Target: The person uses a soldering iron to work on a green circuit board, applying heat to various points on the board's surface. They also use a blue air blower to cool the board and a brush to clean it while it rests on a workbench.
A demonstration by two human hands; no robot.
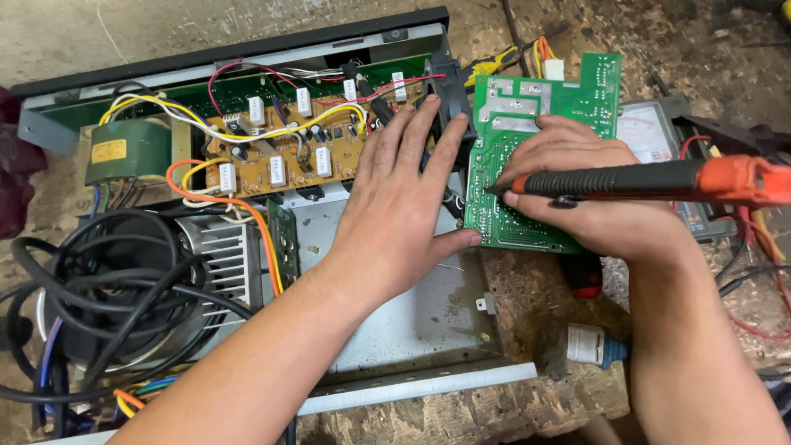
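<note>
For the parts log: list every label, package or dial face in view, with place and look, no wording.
Yellow label: rectangular, on the green transformer, far left.
Meter dial face: pale, with a red arc, behind the green circuit board.
Small white container: blue cap, lying on the wooden bench, lower right.

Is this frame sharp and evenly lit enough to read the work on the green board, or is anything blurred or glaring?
Head view: even, soft light, no harsh glare; green board and both hands, left and right, sharp; soldering iron crisp; frame corners slightly softer.

Yellow rectangular label on the green transformer, far left of the open chassis. Pale meter dial face at right, partly covered by the green circuit board.
</note>
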